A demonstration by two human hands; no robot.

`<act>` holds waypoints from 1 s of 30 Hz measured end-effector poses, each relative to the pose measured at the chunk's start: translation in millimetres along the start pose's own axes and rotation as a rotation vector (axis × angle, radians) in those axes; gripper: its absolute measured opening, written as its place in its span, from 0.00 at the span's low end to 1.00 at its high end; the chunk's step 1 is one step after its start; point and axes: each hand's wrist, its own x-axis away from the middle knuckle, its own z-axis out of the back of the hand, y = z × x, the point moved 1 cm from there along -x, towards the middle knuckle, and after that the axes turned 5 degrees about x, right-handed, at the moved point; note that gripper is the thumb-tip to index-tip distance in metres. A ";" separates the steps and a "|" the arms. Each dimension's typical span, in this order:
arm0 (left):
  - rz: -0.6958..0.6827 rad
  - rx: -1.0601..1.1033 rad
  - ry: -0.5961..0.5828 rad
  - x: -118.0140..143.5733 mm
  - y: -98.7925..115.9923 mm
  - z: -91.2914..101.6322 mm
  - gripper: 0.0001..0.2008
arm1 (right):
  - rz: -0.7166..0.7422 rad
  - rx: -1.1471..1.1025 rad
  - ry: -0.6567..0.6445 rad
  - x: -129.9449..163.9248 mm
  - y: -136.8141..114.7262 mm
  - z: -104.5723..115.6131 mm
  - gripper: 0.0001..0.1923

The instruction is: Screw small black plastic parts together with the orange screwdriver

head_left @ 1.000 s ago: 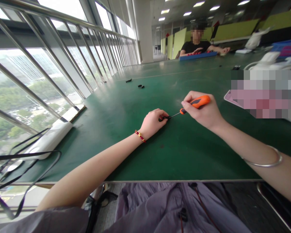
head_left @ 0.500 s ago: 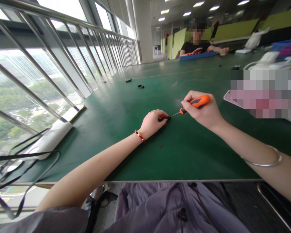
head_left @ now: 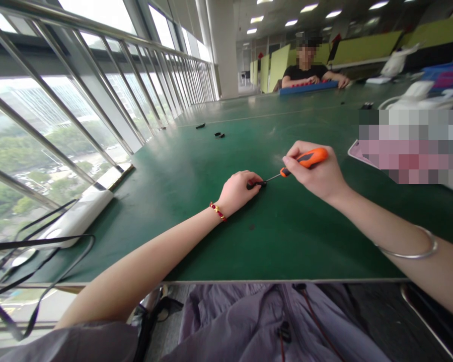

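My left hand (head_left: 238,190) rests on the green table (head_left: 196,211) and pinches a small black part (head_left: 257,184) between its fingertips. My right hand (head_left: 317,173) grips an orange-handled screwdriver (head_left: 305,159). Its thin metal shaft slants down to the left and its tip meets the black part. A red bead bracelet sits on my left wrist and a silver bangle on my right forearm.
Small black parts (head_left: 219,134) lie farther back on the table, and a tiny dark speck (head_left: 251,227) lies near my left wrist. A white power strip (head_left: 79,213) with black cables lies at the left edge by the window railing. A person in black (head_left: 309,70) works over a blue tray at the far end.
My hands and the screwdriver stay almost still. The person at the far end has drawn their hands in closer together.
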 end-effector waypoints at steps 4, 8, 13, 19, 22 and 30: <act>-0.007 -0.002 -0.003 -0.5 0.1 0.2 0.10 | -0.002 -0.011 -0.010 0.2 -0.7 0.1 0.12; -0.013 -0.014 0.006 -0.3 0.9 0.5 0.09 | 0.004 -0.011 -0.012 0.2 -1.6 0.2 0.12; -0.007 -0.024 0.007 0.2 2.0 0.6 0.10 | 0.010 -0.001 -0.013 0.3 -0.7 0.4 0.12; -0.002 -0.031 0.005 0.5 3.2 0.7 0.09 | 0.007 0.001 -0.020 0.3 -0.5 0.6 0.13; -0.010 -0.039 0.009 0.8 3.8 0.9 0.09 | 0.006 0.000 -0.022 0.0 0.0 0.2 0.13; -0.031 -0.020 -0.024 0.6 4.8 1.9 0.09 | 0.016 -0.013 0.088 -0.5 2.7 -0.4 0.07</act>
